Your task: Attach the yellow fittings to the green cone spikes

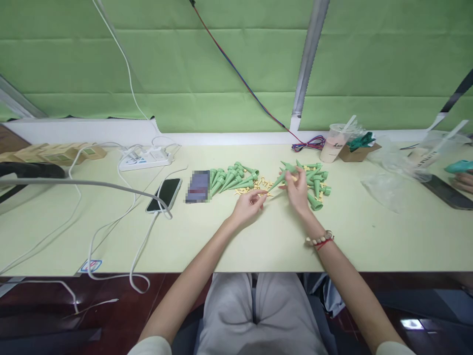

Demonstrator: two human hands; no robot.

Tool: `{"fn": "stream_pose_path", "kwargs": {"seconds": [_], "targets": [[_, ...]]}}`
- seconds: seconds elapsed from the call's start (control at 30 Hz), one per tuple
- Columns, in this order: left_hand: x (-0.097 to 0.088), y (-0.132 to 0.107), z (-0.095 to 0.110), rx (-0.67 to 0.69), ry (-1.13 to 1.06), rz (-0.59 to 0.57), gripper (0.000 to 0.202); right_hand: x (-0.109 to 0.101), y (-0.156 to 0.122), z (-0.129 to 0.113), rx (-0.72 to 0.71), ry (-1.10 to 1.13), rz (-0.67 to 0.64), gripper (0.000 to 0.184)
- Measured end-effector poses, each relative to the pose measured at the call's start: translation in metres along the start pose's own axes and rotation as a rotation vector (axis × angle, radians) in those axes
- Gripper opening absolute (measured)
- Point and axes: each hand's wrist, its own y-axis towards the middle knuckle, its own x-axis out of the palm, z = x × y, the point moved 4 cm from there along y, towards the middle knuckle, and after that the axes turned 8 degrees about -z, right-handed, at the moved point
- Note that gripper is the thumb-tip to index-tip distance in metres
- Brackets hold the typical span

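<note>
My right hand is closed around the wide end of a green plastic cone-shaped spike, whose thin tip slants down to the left. At that tip, the fingers of my left hand are pinched together; what they hold is too small to make out. Small yellow plastic pieces lie scattered just behind my left fingers. To the left, several green spikes lie side by side in a group. A looser heap of green spikes sits beside and partly behind my right hand, with yellow bits among them.
Left of the spikes are a dark blurred rectangular item, a phone with white cables and a power strip. Toward the right stand a drink cup, a small cardboard box and plastic bags. Another person's hand shows at the right edge.
</note>
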Motion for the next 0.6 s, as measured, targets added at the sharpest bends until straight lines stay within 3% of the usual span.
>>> {"fn": "stream_pose_path", "kwargs": {"seconds": [0.17, 0.27, 0.5, 0.6], "targets": [[-0.006, 0.0, 0.001, -0.005, -0.094, 0.06, 0.039, -0.041, 0.01, 0.006, -0.021, -0.086, 0.394, 0.048], [-0.006, 0.0, 0.001, -0.016, -0.155, 0.062, 0.038, -0.056, 0.009, 0.005, -0.023, -0.198, 0.536, 0.046], [-0.005, -0.001, 0.002, -0.029, -0.151, 0.056, 0.035, -0.063, 0.011, 0.008, -0.07, -0.444, 0.579, 0.04], [-0.005, 0.0, 0.001, -0.016, -0.142, 0.062, 0.034, -0.065, 0.011, 0.014, 0.018, -0.504, 0.594, 0.039]]}}
